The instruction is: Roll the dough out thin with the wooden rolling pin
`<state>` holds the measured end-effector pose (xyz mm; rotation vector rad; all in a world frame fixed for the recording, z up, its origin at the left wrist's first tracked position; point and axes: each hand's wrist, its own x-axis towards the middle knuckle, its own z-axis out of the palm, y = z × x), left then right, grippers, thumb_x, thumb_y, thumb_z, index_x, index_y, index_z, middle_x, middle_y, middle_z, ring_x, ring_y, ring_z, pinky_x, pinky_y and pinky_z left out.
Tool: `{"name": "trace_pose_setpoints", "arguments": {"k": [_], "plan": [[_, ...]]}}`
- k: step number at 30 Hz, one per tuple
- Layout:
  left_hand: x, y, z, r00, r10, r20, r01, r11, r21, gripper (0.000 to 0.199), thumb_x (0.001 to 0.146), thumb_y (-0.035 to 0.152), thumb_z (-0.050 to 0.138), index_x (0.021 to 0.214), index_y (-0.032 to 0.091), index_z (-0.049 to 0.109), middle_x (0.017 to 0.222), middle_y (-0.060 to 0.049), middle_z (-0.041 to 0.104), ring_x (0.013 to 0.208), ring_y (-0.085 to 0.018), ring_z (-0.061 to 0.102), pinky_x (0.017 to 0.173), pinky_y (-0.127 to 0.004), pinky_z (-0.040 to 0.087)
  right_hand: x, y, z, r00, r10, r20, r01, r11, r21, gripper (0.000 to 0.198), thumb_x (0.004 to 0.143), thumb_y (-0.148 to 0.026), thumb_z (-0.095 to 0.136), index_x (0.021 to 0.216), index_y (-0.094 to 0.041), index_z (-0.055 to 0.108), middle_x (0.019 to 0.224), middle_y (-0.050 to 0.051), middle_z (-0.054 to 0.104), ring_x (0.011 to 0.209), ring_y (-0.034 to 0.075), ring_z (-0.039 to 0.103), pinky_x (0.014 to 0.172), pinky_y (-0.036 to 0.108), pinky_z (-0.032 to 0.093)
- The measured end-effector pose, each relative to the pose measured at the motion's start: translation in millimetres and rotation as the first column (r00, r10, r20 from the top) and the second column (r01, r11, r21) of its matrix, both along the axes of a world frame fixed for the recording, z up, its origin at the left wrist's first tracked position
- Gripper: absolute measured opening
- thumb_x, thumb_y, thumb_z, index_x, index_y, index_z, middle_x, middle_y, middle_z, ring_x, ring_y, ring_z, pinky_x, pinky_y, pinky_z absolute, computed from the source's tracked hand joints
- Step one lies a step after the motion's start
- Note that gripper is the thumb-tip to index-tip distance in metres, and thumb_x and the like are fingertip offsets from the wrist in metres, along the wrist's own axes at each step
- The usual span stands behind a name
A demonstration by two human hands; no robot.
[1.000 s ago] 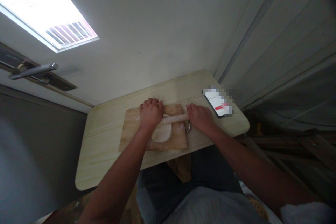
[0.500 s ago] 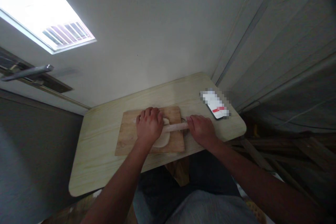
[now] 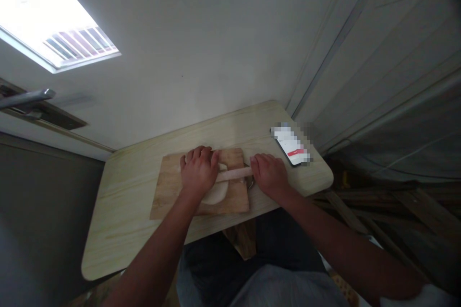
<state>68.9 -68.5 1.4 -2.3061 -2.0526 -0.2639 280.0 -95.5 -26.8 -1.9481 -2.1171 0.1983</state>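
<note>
A pale wooden rolling pin (image 3: 235, 173) lies across a flattened sheet of dough (image 3: 216, 194) on a wooden cutting board (image 3: 163, 192). My left hand (image 3: 199, 170) is curled over the pin's left part, covering it and some of the dough. Its fingers point away from me. My right hand (image 3: 270, 175) is wrapped round the pin's right end, just past the board's right edge. A metal ring (image 3: 251, 182) shows at that edge, partly behind the right hand. The dough's near side spreads out below the pin.
The board rests on a light wood-grain table (image 3: 122, 192) with rounded corners. A phone (image 3: 291, 146) with a lit screen lies near the right end. Behind the table stands a white door with a metal handle (image 3: 32, 98) and a bright window (image 3: 43, 9).
The whole view has shifted slightly, so table, board and hands appear a little further left. Both hands keep their grip on the rolling pin, which stays over the dough.
</note>
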Motion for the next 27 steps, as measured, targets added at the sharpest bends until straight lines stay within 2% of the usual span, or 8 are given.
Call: {"name": "trace_pose_setpoints", "arguments": {"k": [6, 10, 18, 23, 27], "plan": [[-2, 22, -3.3, 0.999, 0.001, 0.038, 0.0, 1.0, -0.014, 0.05, 0.103, 0.049, 0.027, 0.12, 0.022, 0.066, 0.125, -0.012, 0.066, 0.118, -0.03, 0.056, 0.102, -0.049, 0.037, -5, 17, 7, 0.999, -0.039, 0.001, 0.039, 0.997, -0.068, 0.041, 0.105, -0.032, 0.029, 0.093, -0.019, 0.065, 0.098, 0.009, 0.072, 0.096, 0.022, 0.061, 0.079, 0.033, 0.031], [-4, 32, -4.5, 1.0, -0.011, 0.007, 0.011, 0.999, -0.048, 0.05, 0.103, 0.047, 0.027, 0.12, 0.02, 0.065, 0.123, -0.013, 0.066, 0.116, -0.03, 0.056, 0.101, -0.047, 0.039, -8, 28, 9, 0.998, -0.06, 0.007, 0.061, 0.991, -0.119, 0.044, 0.105, -0.034, 0.027, 0.096, -0.018, 0.067, 0.1, 0.011, 0.073, 0.099, 0.023, 0.063, 0.082, 0.034, 0.034], [-5, 36, -2.9, 0.996, -0.07, -0.063, 0.063, 0.993, -0.097, 0.05, 0.103, 0.046, 0.026, 0.117, 0.019, 0.065, 0.117, -0.014, 0.067, 0.111, -0.03, 0.058, 0.094, -0.044, 0.043, -8, 35, 12, 0.997, -0.074, 0.006, 0.074, 0.985, -0.159, 0.048, 0.106, -0.037, 0.024, 0.097, -0.019, 0.067, 0.098, 0.01, 0.073, 0.094, 0.022, 0.065, 0.082, 0.034, 0.036], [-5, 28, -3.9, 0.999, -0.038, 0.011, 0.039, 0.998, -0.041, 0.047, 0.102, 0.046, 0.03, 0.115, 0.019, 0.066, 0.119, -0.013, 0.067, 0.113, -0.03, 0.058, 0.097, -0.044, 0.043, -5, 26, 18, 0.999, -0.019, 0.038, 0.025, 0.983, -0.184, 0.048, 0.106, -0.038, 0.025, 0.097, -0.017, 0.068, 0.099, 0.012, 0.074, 0.098, 0.023, 0.064, 0.084, 0.035, 0.035], [-2, 18, -2.1, 0.997, -0.042, 0.063, 0.042, 0.999, -0.002, 0.043, 0.102, 0.045, 0.033, 0.113, 0.02, 0.066, 0.119, -0.01, 0.067, 0.114, -0.029, 0.058, 0.1, -0.044, 0.042, -5, 13, 30, 0.993, 0.108, 0.045, -0.097, 0.977, -0.188, 0.054, 0.104, -0.051, 0.026, 0.095, -0.019, 0.069, 0.096, 0.012, 0.074, 0.098, 0.025, 0.065, 0.085, 0.037, 0.035]]}}
